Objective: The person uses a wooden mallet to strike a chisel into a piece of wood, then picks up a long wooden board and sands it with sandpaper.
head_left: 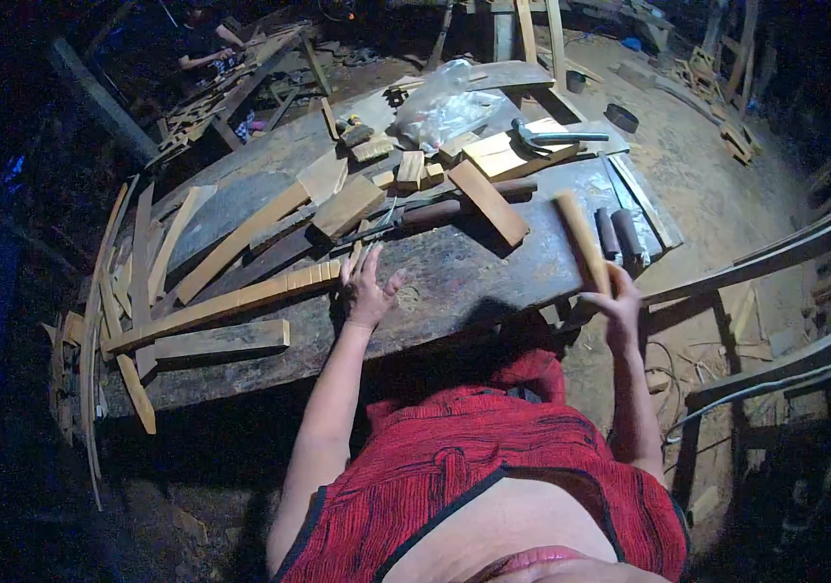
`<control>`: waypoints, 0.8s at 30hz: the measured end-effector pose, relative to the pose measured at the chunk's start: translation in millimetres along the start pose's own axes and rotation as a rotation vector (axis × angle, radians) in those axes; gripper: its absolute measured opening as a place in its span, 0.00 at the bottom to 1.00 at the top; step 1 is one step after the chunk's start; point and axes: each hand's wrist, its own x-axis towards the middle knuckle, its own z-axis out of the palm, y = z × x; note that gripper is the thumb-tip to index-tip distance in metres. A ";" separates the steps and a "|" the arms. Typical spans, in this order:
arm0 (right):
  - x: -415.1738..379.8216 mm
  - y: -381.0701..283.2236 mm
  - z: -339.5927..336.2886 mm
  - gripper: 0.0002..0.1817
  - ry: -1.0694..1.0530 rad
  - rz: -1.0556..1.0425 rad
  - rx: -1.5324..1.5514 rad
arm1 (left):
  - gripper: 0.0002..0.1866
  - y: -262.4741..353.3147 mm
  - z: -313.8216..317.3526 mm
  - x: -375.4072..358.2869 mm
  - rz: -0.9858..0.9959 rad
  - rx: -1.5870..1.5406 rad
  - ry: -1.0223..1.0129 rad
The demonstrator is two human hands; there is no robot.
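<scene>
My left hand (367, 296) rests at the right end of a long, notched wooden strip (270, 289), its fingers spread and its thumb held apart. Below that strip lies a shorter squared wooden bar (226, 342). In my right hand (620, 306), a pale, thick wooden stick (583, 235) points up and away over the right side of the workbench. Two dark cylinders (624, 235) lie just right of the stick. A flat reddish wood block (489, 202) sits between my hands, farther back on the bench.
On the wooden workbench (435, 311), a claw hammer (556, 136) lies on pale boards near a clear plastic bag (450, 109). Curved wood pieces (241, 243) cover the left side. Timber rails (765, 257) stand at the right. Another person (209, 49) is at the far-left bench.
</scene>
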 end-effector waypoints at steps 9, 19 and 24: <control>57.1 29.4 169.1 0.49 -0.437 -0.555 -0.491 | 0.29 -4.5 -3.6 -1.1 -0.077 -0.169 0.061; 105.8 67.6 72.1 0.30 0.053 -0.452 -0.777 | 0.33 15.5 -11.1 6.3 -0.133 -0.054 -0.096; 109.9 81.3 -8.6 0.26 0.175 0.011 -1.026 | 0.36 13.6 -8.8 7.7 -0.097 0.051 -0.162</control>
